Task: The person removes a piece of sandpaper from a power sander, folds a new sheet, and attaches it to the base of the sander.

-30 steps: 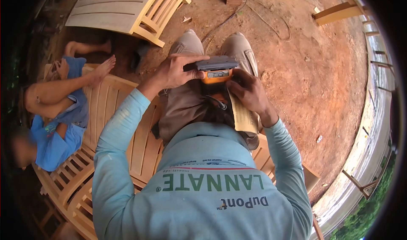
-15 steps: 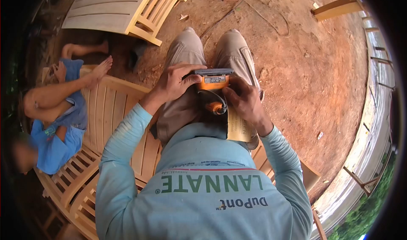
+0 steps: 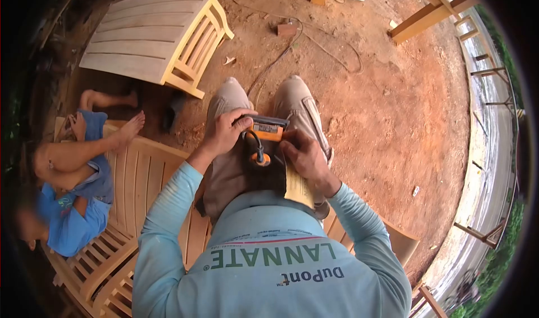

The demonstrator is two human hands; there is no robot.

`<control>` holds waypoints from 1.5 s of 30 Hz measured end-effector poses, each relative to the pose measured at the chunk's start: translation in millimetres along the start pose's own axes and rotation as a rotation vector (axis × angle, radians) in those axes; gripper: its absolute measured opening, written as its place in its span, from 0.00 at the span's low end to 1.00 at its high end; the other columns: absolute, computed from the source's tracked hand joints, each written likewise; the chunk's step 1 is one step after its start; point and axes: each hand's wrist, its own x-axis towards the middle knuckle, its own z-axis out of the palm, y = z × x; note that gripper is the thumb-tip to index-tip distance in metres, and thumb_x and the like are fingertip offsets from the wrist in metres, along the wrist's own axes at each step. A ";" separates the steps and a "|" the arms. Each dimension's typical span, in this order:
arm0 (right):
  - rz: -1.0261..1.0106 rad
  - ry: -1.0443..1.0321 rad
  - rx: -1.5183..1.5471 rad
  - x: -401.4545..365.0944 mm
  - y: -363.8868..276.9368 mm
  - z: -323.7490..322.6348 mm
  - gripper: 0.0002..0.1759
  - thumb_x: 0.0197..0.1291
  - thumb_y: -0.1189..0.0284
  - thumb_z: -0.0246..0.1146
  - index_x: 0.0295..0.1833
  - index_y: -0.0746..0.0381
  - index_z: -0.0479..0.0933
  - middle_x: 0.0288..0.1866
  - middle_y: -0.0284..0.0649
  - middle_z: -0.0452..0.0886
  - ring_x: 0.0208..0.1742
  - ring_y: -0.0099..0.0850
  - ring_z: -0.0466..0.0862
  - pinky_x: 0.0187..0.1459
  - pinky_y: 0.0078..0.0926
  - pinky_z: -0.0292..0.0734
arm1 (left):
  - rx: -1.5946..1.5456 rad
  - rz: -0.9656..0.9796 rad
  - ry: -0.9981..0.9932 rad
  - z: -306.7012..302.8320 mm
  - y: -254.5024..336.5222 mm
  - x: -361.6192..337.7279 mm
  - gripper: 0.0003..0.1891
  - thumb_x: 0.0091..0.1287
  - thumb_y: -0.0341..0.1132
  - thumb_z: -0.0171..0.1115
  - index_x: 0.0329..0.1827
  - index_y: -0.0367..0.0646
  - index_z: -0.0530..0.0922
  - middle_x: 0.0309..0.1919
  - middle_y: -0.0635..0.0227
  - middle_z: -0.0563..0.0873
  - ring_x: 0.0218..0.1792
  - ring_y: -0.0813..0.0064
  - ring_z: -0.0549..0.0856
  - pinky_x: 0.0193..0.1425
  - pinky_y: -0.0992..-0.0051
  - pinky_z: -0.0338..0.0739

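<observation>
On my feed, left hand grips orange tool by left end; right hand pinches tan strip. I'd brace tool level, strip uncreased.

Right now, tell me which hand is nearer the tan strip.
Right. The right hand is at the upper end of the tan strip; the left hand is farther off, at the left end of the orange tool.

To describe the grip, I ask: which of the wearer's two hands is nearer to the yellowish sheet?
The right hand: the yellowish sheet is beside it. The left hand, farther away, holds the other end of the orange tool.
</observation>
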 end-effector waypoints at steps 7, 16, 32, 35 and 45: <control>0.107 -0.038 -0.071 8.8 -0.3 -9.1 0.25 0.72 0.58 0.74 0.60 0.68 0.84 0.49 0.57 0.92 0.51 0.47 0.94 0.54 0.40 0.86 | 0.068 -0.073 0.372 28.8 18.6 -36.6 0.21 0.80 0.49 0.70 0.55 0.36 0.86 0.42 0.62 0.94 0.45 0.67 0.93 0.52 0.67 0.85; -0.039 0.060 -0.035 -8.4 -2.8 12.6 0.30 0.69 0.59 0.78 0.64 0.71 0.81 0.45 0.55 0.92 0.47 0.44 0.94 0.50 0.36 0.87 | 0.176 -0.248 0.301 25.6 19.9 -50.7 0.20 0.78 0.49 0.72 0.50 0.37 0.88 0.38 0.56 0.93 0.39 0.61 0.93 0.44 0.64 0.84; -0.326 0.147 -0.202 -9.4 18.9 16.6 0.37 0.68 0.47 0.75 0.65 0.68 0.79 0.53 0.57 0.86 0.47 0.59 0.91 0.45 0.51 0.87 | 0.384 0.087 0.059 10.5 20.1 -56.9 0.31 0.74 0.62 0.69 0.55 0.38 0.84 0.48 0.51 0.84 0.48 0.40 0.87 0.50 0.50 0.82; -0.303 0.094 -0.209 -7.0 17.4 11.5 0.36 0.68 0.47 0.74 0.63 0.69 0.80 0.48 0.57 0.87 0.46 0.59 0.90 0.44 0.50 0.86 | 0.408 0.105 0.072 10.5 19.7 -53.5 0.30 0.75 0.63 0.67 0.52 0.38 0.83 0.47 0.50 0.84 0.47 0.39 0.87 0.48 0.49 0.82; -0.187 -0.004 -0.102 -2.4 11.4 6.7 0.31 0.68 0.45 0.75 0.46 0.66 0.78 0.34 0.53 0.83 0.35 0.49 0.87 0.38 0.44 0.80 | 0.284 0.214 0.062 7.2 14.7 -50.3 0.27 0.79 0.58 0.65 0.48 0.36 0.79 0.44 0.48 0.84 0.43 0.36 0.85 0.48 0.50 0.80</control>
